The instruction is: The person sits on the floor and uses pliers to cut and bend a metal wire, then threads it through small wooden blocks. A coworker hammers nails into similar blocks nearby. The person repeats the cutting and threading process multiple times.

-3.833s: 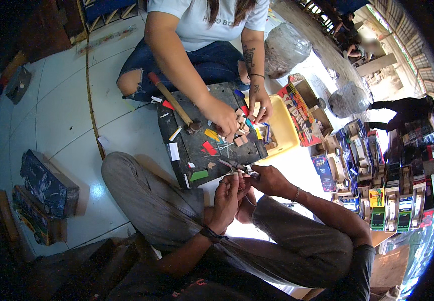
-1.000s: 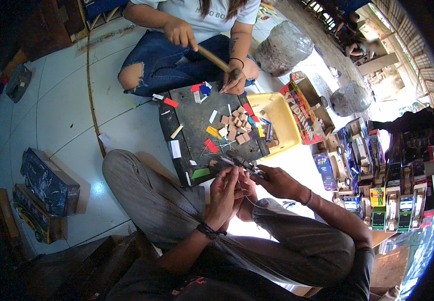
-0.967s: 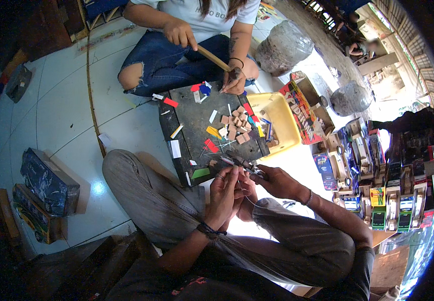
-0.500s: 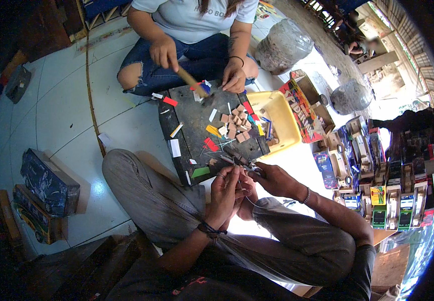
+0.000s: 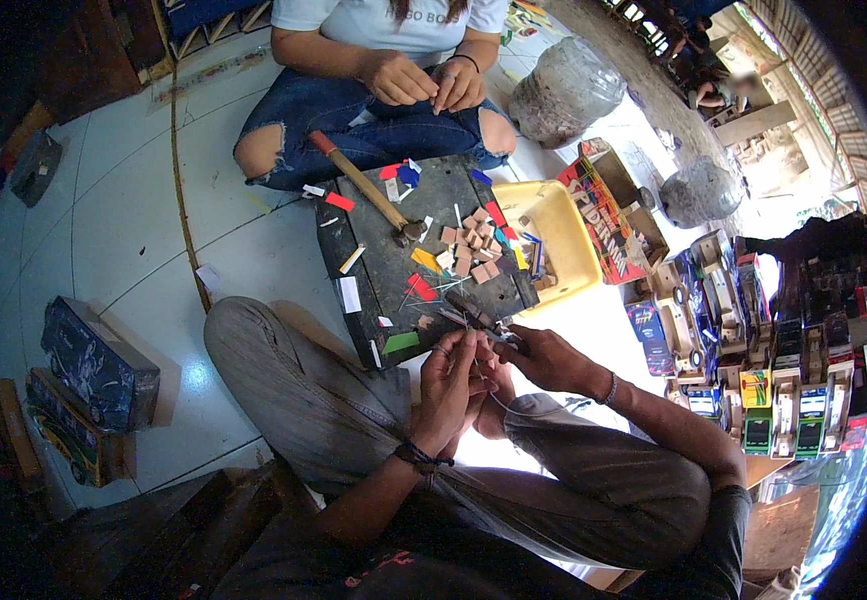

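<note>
I sit cross-legged on the floor with both hands raised over my knees at the near edge of a dark work board (image 5: 393, 280). My right hand (image 5: 545, 358) grips dark pliers (image 5: 470, 309), their jaws pointing up and left. My left hand (image 5: 453, 385) pinches a thin wire (image 5: 494, 402) just below the pliers' jaws, fingers touching my right hand. On the board lie small wooden blocks (image 5: 469, 251), coloured paper scraps and a wooden-handled hammer (image 5: 363, 187). Across the board sits another person, whose hands (image 5: 423, 84) are together in their lap.
A yellow tray (image 5: 565, 222) adjoins the board's right side, with a colourful carton (image 5: 605, 212) beyond it. Rows of small wooden toy trucks (image 5: 758, 360) fill the right. Two stuffed plastic bags (image 5: 563, 90) stand at the back. Dark printed boxes (image 5: 98, 365) lie at the left.
The other person has laid the hammer down on the board and drawn both hands back to their lap. My hands stay together with the pliers and wire.
</note>
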`<act>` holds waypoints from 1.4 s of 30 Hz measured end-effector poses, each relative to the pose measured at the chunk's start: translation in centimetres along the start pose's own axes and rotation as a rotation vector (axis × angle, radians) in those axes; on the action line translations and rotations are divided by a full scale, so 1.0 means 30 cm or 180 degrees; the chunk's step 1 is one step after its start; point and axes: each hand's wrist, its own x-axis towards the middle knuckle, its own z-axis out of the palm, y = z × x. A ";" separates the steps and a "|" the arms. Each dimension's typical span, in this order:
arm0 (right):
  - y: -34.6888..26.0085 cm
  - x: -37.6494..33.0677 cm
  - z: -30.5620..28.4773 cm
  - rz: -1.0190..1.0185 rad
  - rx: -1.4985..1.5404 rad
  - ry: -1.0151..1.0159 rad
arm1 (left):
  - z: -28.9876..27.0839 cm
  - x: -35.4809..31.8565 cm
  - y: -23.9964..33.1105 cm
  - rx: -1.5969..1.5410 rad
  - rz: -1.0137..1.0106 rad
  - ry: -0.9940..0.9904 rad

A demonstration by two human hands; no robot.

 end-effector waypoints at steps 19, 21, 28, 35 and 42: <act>0.023 0.011 0.017 -0.0067 0.0139 -0.0156 | -0.001 -0.003 0.005 0.0073 -0.0033 0.0059; 0.015 0.010 0.014 -0.0052 0.0157 -0.0136 | -0.001 -0.003 0.003 0.0110 0.0061 0.0024; -0.012 0.012 -0.002 0.0097 -0.0042 -0.0166 | 0.002 -0.007 0.010 0.0141 -0.0029 0.0040; 0.020 0.033 0.042 -0.0012 -0.0348 0.0196 | 0.013 -0.029 0.010 0.0164 -0.0051 0.0078; 0.013 0.044 0.036 -0.0038 -0.0776 0.0660 | 0.002 -0.015 -0.008 0.0029 -0.0056 0.0184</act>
